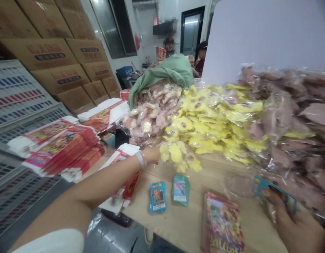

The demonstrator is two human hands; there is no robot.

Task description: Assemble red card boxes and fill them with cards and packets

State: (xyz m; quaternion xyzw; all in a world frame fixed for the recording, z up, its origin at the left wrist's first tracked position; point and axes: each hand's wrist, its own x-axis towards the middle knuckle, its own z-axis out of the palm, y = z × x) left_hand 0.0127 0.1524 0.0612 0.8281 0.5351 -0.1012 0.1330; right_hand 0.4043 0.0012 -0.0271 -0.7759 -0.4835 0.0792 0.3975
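My left hand [151, 155] reaches to the front of the heap, closed at the edge of a clear packet of yellow shaped pieces [177, 156]; its fingertips are mostly hidden and blurred. At the lower right, my right hand [296, 225] grips a blue picture card [265, 189], thumb on its face. Just left of that card lies a clear packet with a pinkish piece [238, 185]. Between my hands, a small stack of blue-edged cards [157, 197] and a stack of green-edged cards [180, 189] rest on the brown table. Nearer me stands a stack of red printed packs [224, 225].
Yellow packets [204, 119] are heaped at the back, with pinkish-brown packets [289, 105] to the right. A green sack [165, 70] spills more packets. Flat red-and-white boxes [65, 147] are piled left, before cartons [46, 52] and plastic crates [17, 95]. Another person [200, 61] sits far back.
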